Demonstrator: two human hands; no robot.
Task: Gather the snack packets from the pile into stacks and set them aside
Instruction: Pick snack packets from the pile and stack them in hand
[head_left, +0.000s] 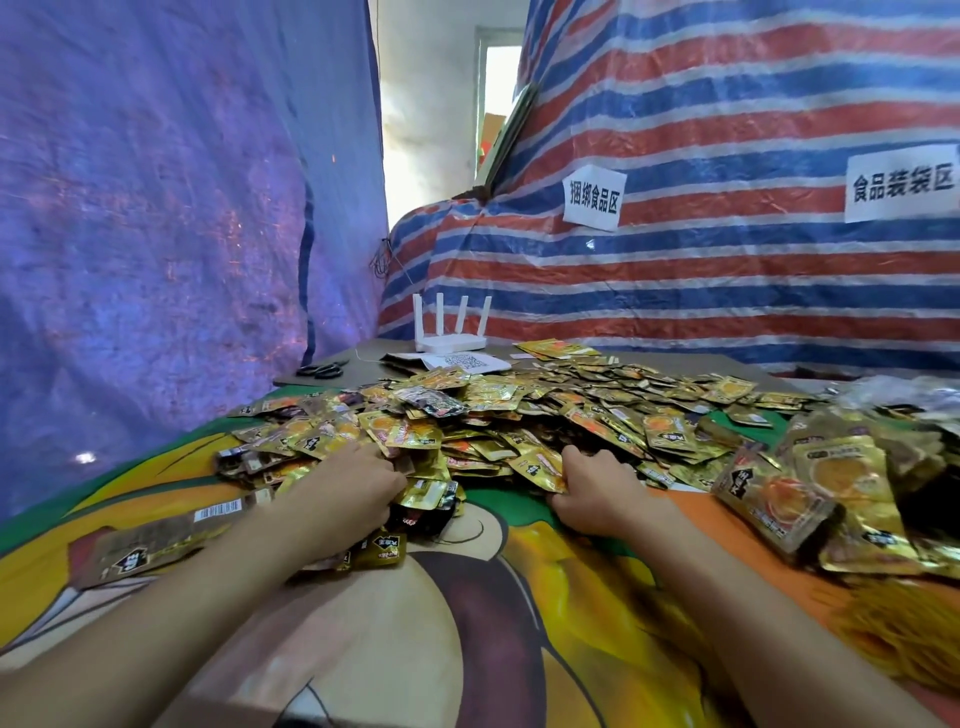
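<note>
1. Digging into the near edge of the pile of snack packets (519, 410) with both hands, on the cartoon-print cloth (415, 597).
2. Left hand (353, 483) at about 11 o'clock of the bare cloth patch: curled round a clump of packets (426, 493), gold and dark ones mixed, fingertips buried in it.
3. Right hand (597, 488) at about 1 o'clock: clamped on a gold packet (540, 467) sticking out of the pile's near edge.
4. Spread loose and jumbled from 10 to 2 o'clock beyond the hands.
5. At 3 o'clock: bigger gold packets (831, 493) heaped together, plus an orange stringy bundle (904, 634) at 4 o'clock, can't tell what.
6. At 9 o'clock: a long brown packet (156, 540) with a barcode, lying flat on the cloth.
7. Way back at 12 o'clock: white router (451, 332) with four antennas up, QR-code sheet (462, 361) just in front, black scissors (319, 370) at 11.
8. Behind everything: striped tarp (727, 286) with two paper signs (595, 197) at 1–2 o'clock, blue tarp (156, 208) at 10.
</note>
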